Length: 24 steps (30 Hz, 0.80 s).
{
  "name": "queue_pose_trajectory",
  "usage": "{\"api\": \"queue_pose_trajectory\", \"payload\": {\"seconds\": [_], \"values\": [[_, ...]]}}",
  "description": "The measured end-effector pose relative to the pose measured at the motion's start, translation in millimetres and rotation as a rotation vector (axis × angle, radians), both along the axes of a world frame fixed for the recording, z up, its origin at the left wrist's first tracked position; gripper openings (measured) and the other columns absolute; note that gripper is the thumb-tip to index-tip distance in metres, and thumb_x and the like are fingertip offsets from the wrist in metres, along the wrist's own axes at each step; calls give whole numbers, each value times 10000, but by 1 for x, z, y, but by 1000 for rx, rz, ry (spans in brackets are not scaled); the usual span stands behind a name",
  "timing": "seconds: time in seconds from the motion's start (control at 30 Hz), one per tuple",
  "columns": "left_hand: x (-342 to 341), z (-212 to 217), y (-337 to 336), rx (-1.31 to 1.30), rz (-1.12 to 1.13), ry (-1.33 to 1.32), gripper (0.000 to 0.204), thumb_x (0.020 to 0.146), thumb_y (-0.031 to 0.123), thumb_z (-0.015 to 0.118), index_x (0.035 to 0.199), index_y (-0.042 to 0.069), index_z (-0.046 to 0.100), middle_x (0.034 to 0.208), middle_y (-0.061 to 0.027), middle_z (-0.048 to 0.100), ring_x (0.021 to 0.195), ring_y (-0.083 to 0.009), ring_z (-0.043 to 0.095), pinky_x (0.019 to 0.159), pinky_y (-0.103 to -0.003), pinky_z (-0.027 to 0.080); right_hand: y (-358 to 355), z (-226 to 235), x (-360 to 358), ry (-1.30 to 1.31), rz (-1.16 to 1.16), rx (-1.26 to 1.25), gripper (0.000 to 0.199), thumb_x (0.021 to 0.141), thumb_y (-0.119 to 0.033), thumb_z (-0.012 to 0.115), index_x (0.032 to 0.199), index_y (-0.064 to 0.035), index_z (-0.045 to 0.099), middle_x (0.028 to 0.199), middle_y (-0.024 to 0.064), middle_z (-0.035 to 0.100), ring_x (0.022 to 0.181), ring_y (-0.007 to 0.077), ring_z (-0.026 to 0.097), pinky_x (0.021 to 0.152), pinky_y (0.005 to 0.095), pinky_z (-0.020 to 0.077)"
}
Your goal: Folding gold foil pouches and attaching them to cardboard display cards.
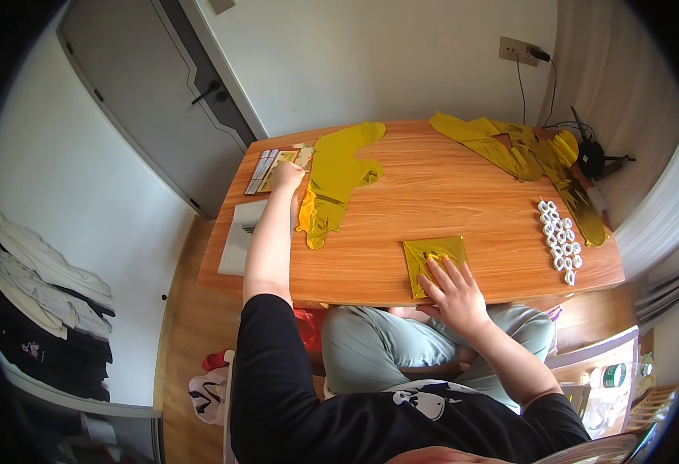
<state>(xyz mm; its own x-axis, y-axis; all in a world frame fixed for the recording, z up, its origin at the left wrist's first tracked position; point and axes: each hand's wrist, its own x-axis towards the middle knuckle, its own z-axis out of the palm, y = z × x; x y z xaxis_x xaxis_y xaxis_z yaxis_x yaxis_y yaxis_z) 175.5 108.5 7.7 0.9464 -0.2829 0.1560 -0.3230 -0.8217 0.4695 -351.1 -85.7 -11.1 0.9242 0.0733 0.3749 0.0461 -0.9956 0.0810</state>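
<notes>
My right hand (458, 295) lies with fingers spread on a folded square of shiny gold foil (415, 255) at the table's near edge. At the far left, my left hand (286, 177) is closed over a small pile of printed cards (265, 177); whatever its fingers hold is hidden. Just right of that hand stretches a flat, uninflated gold foil balloon (335, 166). More flat gold foil (512, 151) sprawls across the far right of the table, one long piece running down the right side.
Small white rolls (560, 238) stand in rows at the right edge of the wooden table (401, 201). A black router (591, 159) with cables sits at the far right corner. Under my left forearm is a pale flat sheet (235, 240). A grey door (146, 85) stands beyond.
</notes>
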Motion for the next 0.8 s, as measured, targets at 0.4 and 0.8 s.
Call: {"api": "queue_pose_trajectory", "payload": {"seconds": [0.4,0.8], "values": [[-5,0,4,156,34,-153,389,875,390,820,1118,88,783,1094,-132,785,1010,-293,747,878,-434,572,3,3,0,7,0,51,644,882,-546,710,1422,-215,588,1552,126,515,1411,372,493,1150,590,388],[0,10,2,161,-33,-39,253,966,281,644,1002,105,821,1061,-152,783,1030,-328,738,907,-461,570,2,-1,-2,18,-18,41,669,879,-548,712,1448,-222,575,1566,128,502,1435,365,474,1170,589,374]]}}
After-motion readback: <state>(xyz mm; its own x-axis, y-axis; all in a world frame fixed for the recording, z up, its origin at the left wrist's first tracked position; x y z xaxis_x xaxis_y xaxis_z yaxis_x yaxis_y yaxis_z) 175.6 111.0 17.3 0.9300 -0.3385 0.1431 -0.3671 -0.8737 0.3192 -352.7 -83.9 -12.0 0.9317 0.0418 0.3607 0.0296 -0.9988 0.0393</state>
